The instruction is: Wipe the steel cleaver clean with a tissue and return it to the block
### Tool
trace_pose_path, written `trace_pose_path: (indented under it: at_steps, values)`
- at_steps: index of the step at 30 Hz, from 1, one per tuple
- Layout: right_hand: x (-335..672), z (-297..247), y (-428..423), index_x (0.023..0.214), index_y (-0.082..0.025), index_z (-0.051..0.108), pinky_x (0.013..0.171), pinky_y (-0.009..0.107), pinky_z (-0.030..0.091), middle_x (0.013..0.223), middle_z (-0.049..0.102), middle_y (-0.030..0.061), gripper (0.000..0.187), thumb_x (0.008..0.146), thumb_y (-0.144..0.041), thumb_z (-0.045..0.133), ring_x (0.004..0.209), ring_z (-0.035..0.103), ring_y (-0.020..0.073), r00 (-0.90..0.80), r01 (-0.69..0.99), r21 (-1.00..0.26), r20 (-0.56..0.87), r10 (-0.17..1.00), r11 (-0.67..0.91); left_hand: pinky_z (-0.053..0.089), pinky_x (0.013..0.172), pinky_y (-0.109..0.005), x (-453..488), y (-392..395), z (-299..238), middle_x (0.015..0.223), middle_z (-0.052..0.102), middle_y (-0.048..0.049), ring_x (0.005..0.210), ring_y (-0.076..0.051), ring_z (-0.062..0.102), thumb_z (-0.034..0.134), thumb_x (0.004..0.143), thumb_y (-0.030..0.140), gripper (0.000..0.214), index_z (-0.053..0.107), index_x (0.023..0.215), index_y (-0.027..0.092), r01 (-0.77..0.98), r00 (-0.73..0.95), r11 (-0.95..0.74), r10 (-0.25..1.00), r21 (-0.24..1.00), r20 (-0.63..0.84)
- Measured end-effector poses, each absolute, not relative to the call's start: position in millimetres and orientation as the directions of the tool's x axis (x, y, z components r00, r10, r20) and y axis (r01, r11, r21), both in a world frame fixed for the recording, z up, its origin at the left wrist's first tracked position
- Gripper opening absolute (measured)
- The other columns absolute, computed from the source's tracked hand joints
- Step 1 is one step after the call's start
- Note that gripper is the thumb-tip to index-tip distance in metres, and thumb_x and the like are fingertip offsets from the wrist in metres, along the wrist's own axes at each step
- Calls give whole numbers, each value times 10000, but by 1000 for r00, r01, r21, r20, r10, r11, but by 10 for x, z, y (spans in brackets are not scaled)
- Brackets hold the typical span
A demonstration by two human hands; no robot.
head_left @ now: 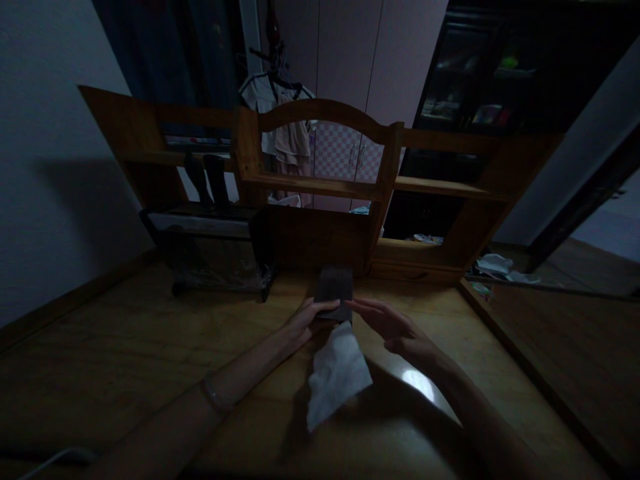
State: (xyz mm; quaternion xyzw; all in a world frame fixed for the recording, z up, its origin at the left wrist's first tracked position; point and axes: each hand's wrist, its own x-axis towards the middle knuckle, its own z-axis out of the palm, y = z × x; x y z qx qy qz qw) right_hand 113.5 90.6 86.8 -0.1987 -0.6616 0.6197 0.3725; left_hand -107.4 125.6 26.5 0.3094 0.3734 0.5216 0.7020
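A dark, flat rectangular object (333, 287), like a box or block, is in front of me near the middle of the desk. My left hand (311, 319) grips its near left edge, thumb on top and fingers underneath. My right hand (393, 325) is at its right side with the fingers stretched out together, their tips at or very near its edge. Below the object a crumpled white tissue or cloth (337, 377) hangs down toward me. Whether my left fingers also hold the tissue is hidden. The room is dim, so the dark object's details are unclear.
A wooden shelf unit (320, 190) rises along the back of the wooden desk (150, 353). At the left stands a black-framed rack (213, 250) with two dark handles sticking up. A raised edge (520, 360) runs along the right. A white cable (60, 455) lies at the lower left.
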Motion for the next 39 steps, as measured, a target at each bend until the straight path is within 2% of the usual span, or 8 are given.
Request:
trace_pose_path:
  at_steps: [6,14,21,24,27,30,34,39]
  values:
    - [1076,595,1058,1121,-245,614,994,415,479,1178,671,91,346,826,-413,684,1115,636,234,-188,-283,-948,-96,977,-148,599,639,-302,-996,1164,311,910,746,-116,769,-219,707,761,720,146,186,724,896,98,-467,243,268,955,843,-169]
    - [967,522,1029,988,-178,684,629,226,537,896,723,56,291,803,-400,719,709,683,139,-413,-244,-924,-176,893,-294,558,760,-303,-954,1133,307,976,744,-153,828,-241,710,777,702,165,247,737,930,77,-391,355,264,927,882,-120]
    - [993,433,1053,1104,-203,664,667,284,547,878,739,39,390,749,-330,763,743,693,180,-417,-260,-930,-134,899,-259,511,735,-268,-927,1171,280,934,747,-125,812,-232,694,754,737,236,248,748,937,90,-283,344,170,937,944,-65]
    - [1021,421,1083,1115,-222,656,699,295,553,944,742,36,418,727,-317,777,773,701,185,-349,-298,-923,-134,927,-245,496,756,-245,-943,1136,391,951,723,-89,864,-212,673,697,800,280,254,738,1010,143,-241,145,-8,988,971,44]
    - [1065,437,1119,1100,-238,646,692,279,548,954,742,23,406,724,-322,775,765,701,172,-267,-349,-912,-123,956,-214,449,852,-214,-998,1010,561,1043,656,-61,958,-182,613,700,804,253,334,706,1137,237,35,-164,-362,918,932,362]
    - [1117,477,1144,1068,-241,630,624,246,521,896,738,3,370,732,-324,763,689,681,144,-225,-388,-904,-94,970,-178,399,940,-256,-1023,820,668,1063,639,-87,1000,-211,581,710,794,218,347,716,1139,263,273,114,-591,804,759,584]
    - [1175,508,1163,1035,-237,604,539,211,471,835,716,-17,378,712,-325,778,596,635,111,-121,-415,-900,-86,989,-129,420,783,-291,-950,631,626,772,663,-97,748,-207,597,706,808,269,119,769,899,225,306,619,-763,614,570,490]
    - [1249,432,1239,999,-212,615,544,230,483,784,698,-11,370,696,-347,778,605,618,129,14,-428,-901,-85,996,-70,379,650,-272,-920,650,554,678,649,-85,632,-188,581,684,836,344,139,735,844,216,383,711,-829,547,409,442]
